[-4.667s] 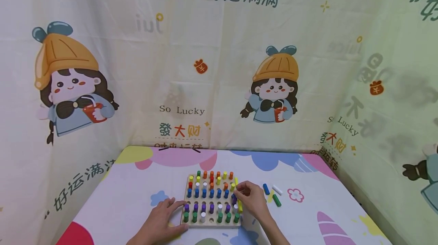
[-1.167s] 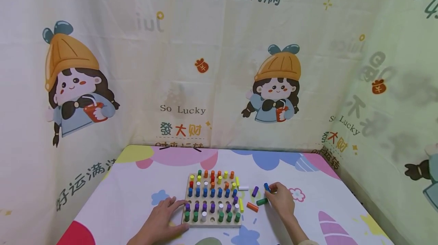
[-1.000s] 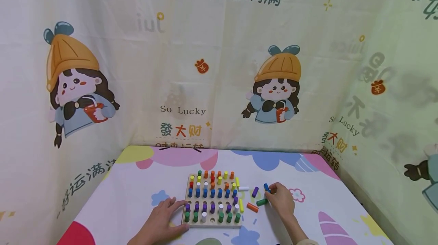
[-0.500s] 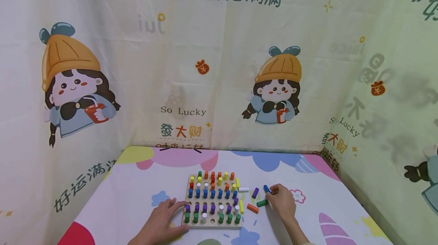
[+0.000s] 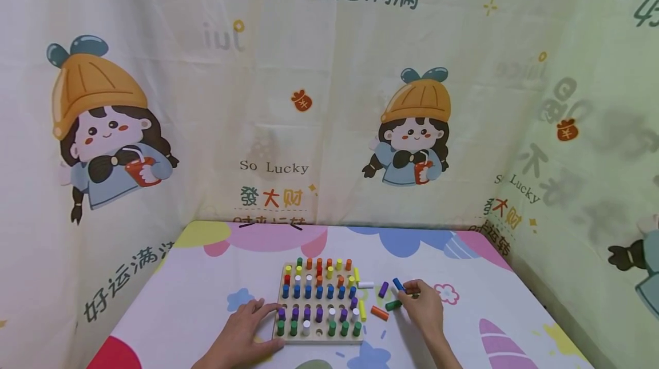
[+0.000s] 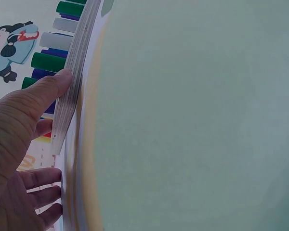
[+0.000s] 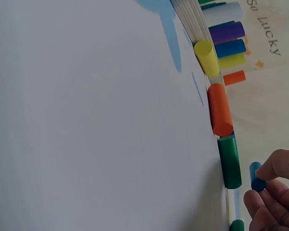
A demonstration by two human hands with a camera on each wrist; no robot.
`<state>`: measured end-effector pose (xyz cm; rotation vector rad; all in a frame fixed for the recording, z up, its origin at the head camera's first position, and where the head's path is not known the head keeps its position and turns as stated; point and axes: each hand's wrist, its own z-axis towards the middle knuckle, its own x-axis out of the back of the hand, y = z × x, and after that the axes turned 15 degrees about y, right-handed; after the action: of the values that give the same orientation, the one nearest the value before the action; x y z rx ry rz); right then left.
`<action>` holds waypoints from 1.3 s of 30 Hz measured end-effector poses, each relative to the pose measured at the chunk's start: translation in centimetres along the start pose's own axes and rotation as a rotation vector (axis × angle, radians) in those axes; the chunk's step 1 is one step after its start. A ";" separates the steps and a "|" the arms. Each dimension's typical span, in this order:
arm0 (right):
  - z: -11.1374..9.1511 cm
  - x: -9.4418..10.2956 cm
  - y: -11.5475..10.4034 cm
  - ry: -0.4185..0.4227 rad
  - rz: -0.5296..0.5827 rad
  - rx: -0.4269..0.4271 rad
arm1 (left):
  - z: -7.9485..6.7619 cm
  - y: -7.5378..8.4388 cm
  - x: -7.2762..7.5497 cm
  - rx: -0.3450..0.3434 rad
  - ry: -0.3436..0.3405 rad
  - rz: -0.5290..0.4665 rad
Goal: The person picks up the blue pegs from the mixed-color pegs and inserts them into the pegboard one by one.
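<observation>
My left hand (image 5: 246, 332) steadies a wooden pegboard (image 5: 318, 341) at its near left corner; in the left wrist view the thumb (image 6: 55, 86) lies on the board's edge. Coloured pegs stand upright in the board's holes, among them a row of blue pegs (image 5: 308, 292). Right of the board, my right hand (image 5: 427, 306) pinches a blue peg (image 5: 399, 284) between thumb and fingers, tilted; the right wrist view shows the blue peg (image 7: 256, 173) too. A green peg (image 5: 393, 305) lies beside that hand, near an orange peg (image 5: 380, 313) and a purple peg (image 5: 384, 289).
A white peg (image 5: 366, 285) lies by the board's right edge, between two yellow pegs (image 5: 362, 310) along that side. Another green peg (image 7: 237, 225) shows below the right hand. Printed cloth covers the table (image 5: 195, 277), and patterned curtains (image 5: 334, 129) stand behind.
Over several seconds my right hand has moved from the board's right edge to the loose pegs, where orange and purple ones now lie. The blue peg has shifted slightly left. My left hand stays.
</observation>
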<state>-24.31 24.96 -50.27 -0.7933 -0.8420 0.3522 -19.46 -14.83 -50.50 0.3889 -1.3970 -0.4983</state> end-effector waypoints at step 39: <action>-3.4 -1.7 -5.5 -0.116 0.189 -0.032 | -0.2 0.2 0.0 0.021 0.008 0.014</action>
<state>-22.84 18.66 -48.45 -0.8918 -0.8843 0.5575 -19.25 -14.67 -50.43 0.3970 -1.3973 -0.4704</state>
